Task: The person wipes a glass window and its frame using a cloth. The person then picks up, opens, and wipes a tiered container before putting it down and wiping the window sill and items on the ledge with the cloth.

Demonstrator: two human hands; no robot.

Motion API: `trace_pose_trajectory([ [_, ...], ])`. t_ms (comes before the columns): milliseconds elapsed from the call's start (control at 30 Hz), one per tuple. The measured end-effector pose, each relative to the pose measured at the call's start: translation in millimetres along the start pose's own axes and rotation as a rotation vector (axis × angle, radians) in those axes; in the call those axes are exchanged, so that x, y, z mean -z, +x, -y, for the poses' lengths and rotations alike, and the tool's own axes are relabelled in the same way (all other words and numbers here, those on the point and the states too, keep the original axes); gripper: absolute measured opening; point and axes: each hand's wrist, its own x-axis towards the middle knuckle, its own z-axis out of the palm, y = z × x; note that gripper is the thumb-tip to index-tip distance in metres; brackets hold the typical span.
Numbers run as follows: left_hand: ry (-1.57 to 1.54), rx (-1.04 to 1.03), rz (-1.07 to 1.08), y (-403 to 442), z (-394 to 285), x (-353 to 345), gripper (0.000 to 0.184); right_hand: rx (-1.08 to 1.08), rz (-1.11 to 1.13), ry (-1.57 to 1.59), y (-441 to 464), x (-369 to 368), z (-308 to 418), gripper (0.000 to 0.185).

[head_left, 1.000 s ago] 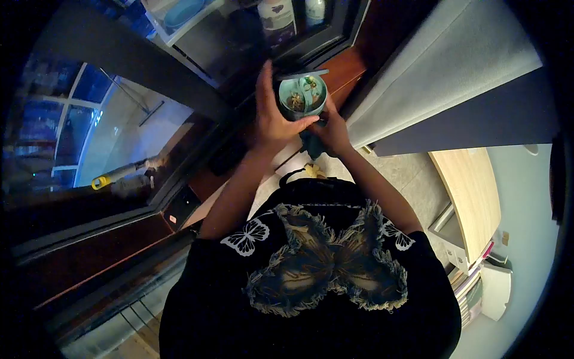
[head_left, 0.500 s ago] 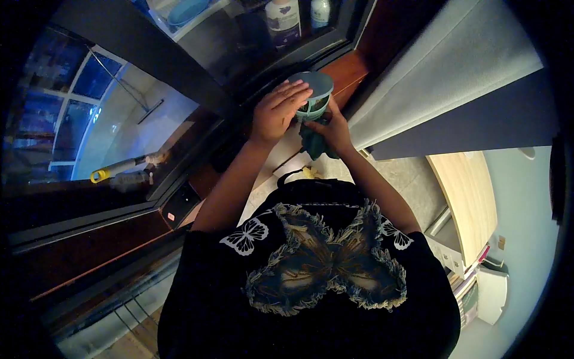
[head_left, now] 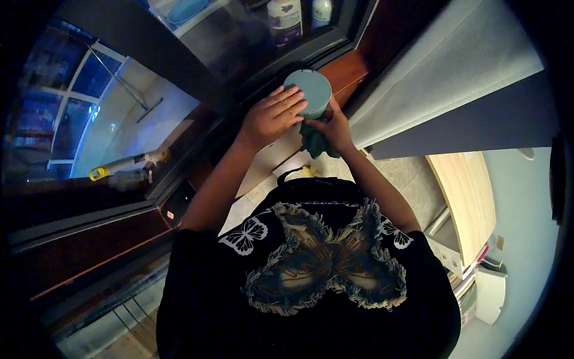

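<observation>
A round green container (head_left: 310,91) with a flat lid-like top is held over the wooden sill, its top turned toward me. My left hand (head_left: 273,118) lies along its left side, fingertips over the edge of the top and thumb near the lower rim. My right hand (head_left: 333,130) grips the container from the lower right, fingers around its side. Beneath the container, at my right hand, hangs a crumpled dark green cloth (head_left: 315,143). The container's sides are mostly hidden by my hands.
A dark-framed window (head_left: 197,72) runs along the left, with bottles (head_left: 284,21) behind the glass. A grey curtain (head_left: 442,72) hangs at the right. A light wooden desktop (head_left: 469,200) stands farther right, and the reddish sill (head_left: 350,70) lies beyond the container.
The container has tilted so that its flat top faces me more and its side shows less. My left hand has shifted slightly left and down, while my right hand stays almost still.
</observation>
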Motion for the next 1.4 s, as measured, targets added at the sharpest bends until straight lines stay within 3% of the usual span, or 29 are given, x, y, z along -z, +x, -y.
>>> trace_pose_trajectory([
  [100,-0.010,0.036,0.013,-2.7,-4.3,0.8,0.041,0.036,-0.031,-0.047,-1.2,-1.9,2.7,0.098],
  [200,-0.016,0.079,0.068,-1.7,-15.8,8.7,0.050,-0.020,-0.033,-0.051,-2.4,-1.8,9.2,0.096],
  [267,-0.285,0.453,-0.256,-2.8,-30.1,6.4,0.064,0.034,-0.032,-0.064,-3.2,-2.1,12.0,0.094],
  [300,-0.287,0.450,-0.255,-1.7,-33.0,1.8,0.064,0.035,-0.036,-0.065,-3.0,-1.4,11.7,0.094],
  [367,-0.404,0.694,-0.241,-4.0,-39.4,-13.0,0.079,-0.029,0.018,-0.141,-2.1,1.5,6.8,0.109],
  [400,-0.326,0.677,-0.201,-6.2,-39.3,-21.1,0.098,-0.031,0.023,-0.142,-0.3,3.0,2.9,0.109],
  [500,-0.391,0.736,-0.257,5.6,-45.4,-31.8,0.114,-0.044,0.032,-0.262,1.5,8.5,-4.4,0.110],
  [567,-0.465,0.791,-0.284,9.8,-39.9,-44.9,0.118,0.066,0.081,-0.068,0.0,12.1,-3.0,0.080],
  [600,-0.538,0.840,-0.309,10.0,-37.3,-49.0,0.123,0.067,0.084,-0.070,3.5,16.8,-6.9,0.080],
  [667,-0.524,0.858,-0.297,9.3,-36.8,-50.6,0.122,0.022,0.130,0.254,12.0,24.0,-9.8,0.070],
  [700,-0.511,0.874,-0.284,9.2,-36.7,-51.7,0.120,0.024,0.128,0.253,13.1,29.7,-11.0,0.070],
  [767,-0.517,0.848,-0.300,7.5,-36.1,-53.6,0.120,-0.475,0.149,0.455,12.2,34.3,16.8,0.082],
  [867,-0.540,0.816,-0.310,10.0,-37.9,-44.9,0.118,-0.606,0.147,0.362,22.2,36.2,19.6,0.086],
  [1033,-0.589,0.869,-0.263,13.5,-35.9,-44.7,0.106,-0.596,0.115,0.358,19.9,29.2,39.0,0.086],
  [1333,-0.661,0.864,-0.391,15.8,-45.2,-49.1,0.076,-0.537,0.137,0.386,16.1,24.9,38.5,0.085],
  [1400,-0.857,1.033,-0.604,8.7,-46.2,-53.5,0.059,-0.531,0.166,0.426,13.6,26.0,43.9,0.086],
])
